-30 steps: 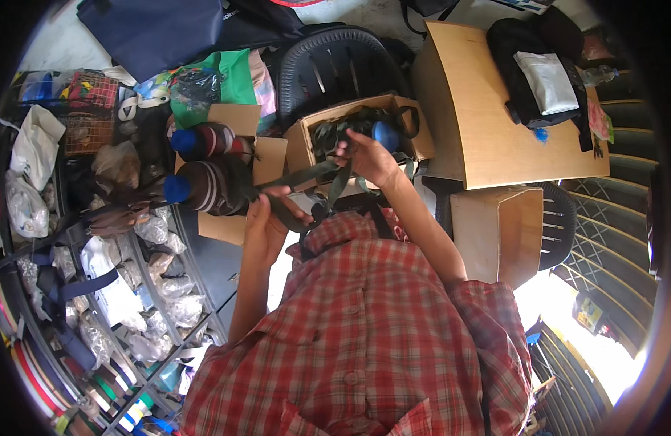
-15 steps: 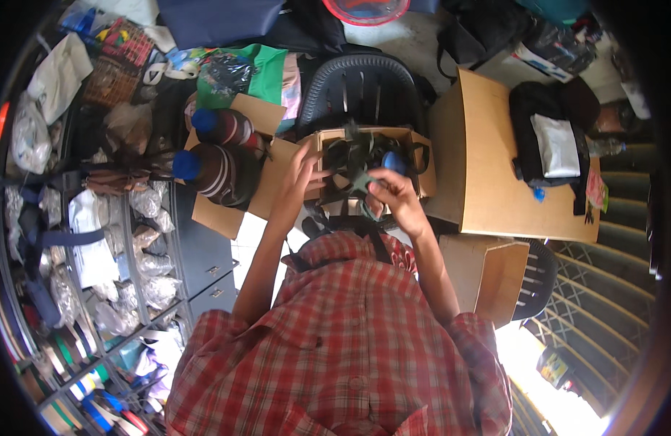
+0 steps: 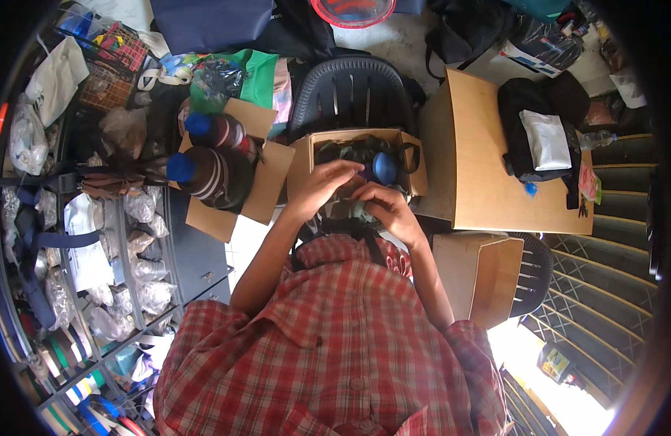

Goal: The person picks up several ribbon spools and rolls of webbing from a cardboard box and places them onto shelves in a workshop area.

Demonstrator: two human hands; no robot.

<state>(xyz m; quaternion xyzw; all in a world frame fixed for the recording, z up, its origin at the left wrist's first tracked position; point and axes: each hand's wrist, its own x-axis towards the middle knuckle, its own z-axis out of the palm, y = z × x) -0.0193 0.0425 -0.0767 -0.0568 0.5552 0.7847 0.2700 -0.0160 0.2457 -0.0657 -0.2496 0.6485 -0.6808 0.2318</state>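
Note:
An open cardboard box (image 3: 301, 168) stands in front of me, filled with dark straps and camouflage-coloured pieces. On its right side lies a round blue thing (image 3: 384, 168). Over the box's near edge my left hand (image 3: 322, 190) reaches right, its fingers pressed together. What they pinch, if anything, is hidden. My right hand (image 3: 388, 209) sits close by with bent, closed fingers. A dark green strap-like piece (image 3: 354, 211) hangs between the hands, apparently from the right fingers; its upper part is mostly covered.
At left, another open carton (image 3: 268, 200) holds large dark bottles (image 3: 216, 176) with blue caps. Behind the box stands a black chair (image 3: 350, 91). A wooden table (image 3: 488, 196) on the right carries a black bag (image 3: 521, 131). Shelves (image 3: 143, 323) with plastic-wrapped goods line the left.
My left hand has moved from the box's left edge toward the right hand, its spread fingers coming together. The right hand has lowered slightly, and the green piece has dropped below the fingers.

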